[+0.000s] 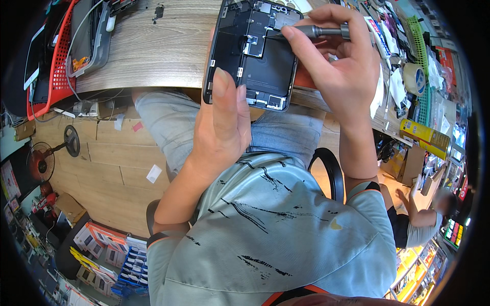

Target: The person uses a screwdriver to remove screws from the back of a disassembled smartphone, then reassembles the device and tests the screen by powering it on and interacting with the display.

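The left hand (222, 122) grips an opened black rectangular smartphone (270, 71); the right hand (349, 76) pinches a grey, metallic, pen-shaped tool (324, 32) pointed at its interior.

Wood-grained table (148, 51) with red basket (62, 56), clear bin (102, 51), small dark part (158, 13), green basket (417, 34)

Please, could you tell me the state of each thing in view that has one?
Phone: open, inner parts exposed.
Left hand: holding the phone.
Grey tool: held, tip pointing into the phone.
Right hand: gripping that tool.
Clear plastic box: open-topped, things inside.
Red basket: open-topped, things inside.
Fan: running or not, cannot tell.
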The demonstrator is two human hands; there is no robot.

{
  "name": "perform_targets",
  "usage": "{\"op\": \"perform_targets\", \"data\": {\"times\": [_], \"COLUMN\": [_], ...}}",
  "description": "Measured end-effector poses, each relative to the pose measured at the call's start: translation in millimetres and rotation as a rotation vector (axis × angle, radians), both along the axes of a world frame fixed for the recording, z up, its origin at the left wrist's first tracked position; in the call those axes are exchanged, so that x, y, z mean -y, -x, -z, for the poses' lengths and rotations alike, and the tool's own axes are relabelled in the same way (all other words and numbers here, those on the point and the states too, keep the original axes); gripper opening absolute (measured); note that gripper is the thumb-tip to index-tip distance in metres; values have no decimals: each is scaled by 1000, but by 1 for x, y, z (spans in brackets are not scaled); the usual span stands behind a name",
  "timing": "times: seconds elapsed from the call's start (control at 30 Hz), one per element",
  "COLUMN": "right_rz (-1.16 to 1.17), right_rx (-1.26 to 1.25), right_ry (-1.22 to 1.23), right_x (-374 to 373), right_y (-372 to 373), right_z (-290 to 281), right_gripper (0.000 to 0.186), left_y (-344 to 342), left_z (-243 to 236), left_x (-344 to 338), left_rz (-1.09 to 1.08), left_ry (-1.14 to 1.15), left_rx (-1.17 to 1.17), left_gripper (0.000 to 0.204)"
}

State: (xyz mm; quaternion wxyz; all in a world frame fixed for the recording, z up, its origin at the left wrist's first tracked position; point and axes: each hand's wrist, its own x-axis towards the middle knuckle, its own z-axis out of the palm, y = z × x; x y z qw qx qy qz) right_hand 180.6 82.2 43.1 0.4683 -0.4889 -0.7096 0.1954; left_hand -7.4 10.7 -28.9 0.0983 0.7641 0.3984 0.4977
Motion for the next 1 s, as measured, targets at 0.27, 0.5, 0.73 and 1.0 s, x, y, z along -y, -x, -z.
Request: {"op": "perform_targets", "data": {"times": [0.27, 0.5, 0.73, 1.0], "right_rz": [-176, -302, -157, -132], "right_rx": [298, 598, 752, 669], "right_ry": [240, -57, -108, -146], "right_x": [-6, -24, -27, -26], "right_y": [28, 10, 5, 8], "right_z": [-86, -70, -56, -57], "right_gripper": [32, 37, 39, 40], "left_y": [3, -2, -2, -2], "left_z": [1, -1, 4, 5], "left_x": [0, 4, 4, 5], "left_rz": [-8, -114, -66, -68], "left_ry": [-4, 28, 22, 16], "left_rx": [16, -22, 27, 20], "left_gripper": [88, 86, 84, 85]}}
